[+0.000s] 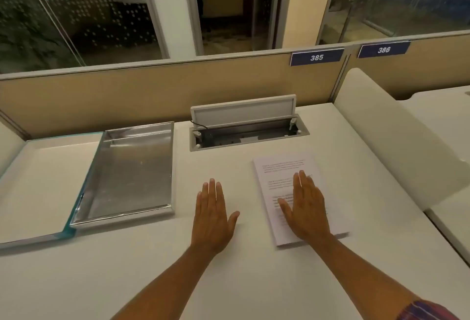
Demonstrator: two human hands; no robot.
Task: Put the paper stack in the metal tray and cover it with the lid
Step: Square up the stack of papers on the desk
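A white paper stack (pixel 282 167) with printed text lies flat on the desk at centre right. My right hand (pixel 305 207) rests flat on top of it, palm down, fingers together and straight. My left hand (pixel 212 215) lies flat on the bare desk to the left of the stack, holding nothing. An empty shiny metal tray (pixel 132 169) sits on the desk at left. A clear lid (pixel 38 187) with a teal edge lies flat beside the tray on its left, touching its rim.
Behind the papers, an open cable hatch (pixel 248 129) is set into the desk, its flap raised and a black cable inside. A beige partition (pixel 127 95) with number plates 385 and 386 bounds the back. A white divider (pixel 396 139) stands to the right.
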